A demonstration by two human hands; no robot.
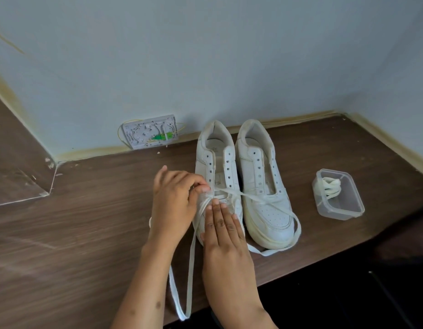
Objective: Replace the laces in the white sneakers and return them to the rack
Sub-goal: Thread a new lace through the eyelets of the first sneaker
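Two white low-top leather sneakers stand side by side, toes toward the person: the left sneaker (216,167) and the right sneaker (262,176). One flat white shoelace (190,262) runs through the lowest eyelets of the left sneaker; one end crosses over the right sneaker's toe, the other trails toward the near edge. One clear square plastic container (337,195), right of the sneakers, holds a bundled white lace (330,186). All sit on a brown wood-grain surface (75,233) against a pale blue wall (205,55) bearing an open white cable junction box (150,131). The left hand (174,198) curls its fingers, pinching the shoelace at an eyelet. The right hand (225,236) lies flat with straight fingers on the left sneaker's toe.
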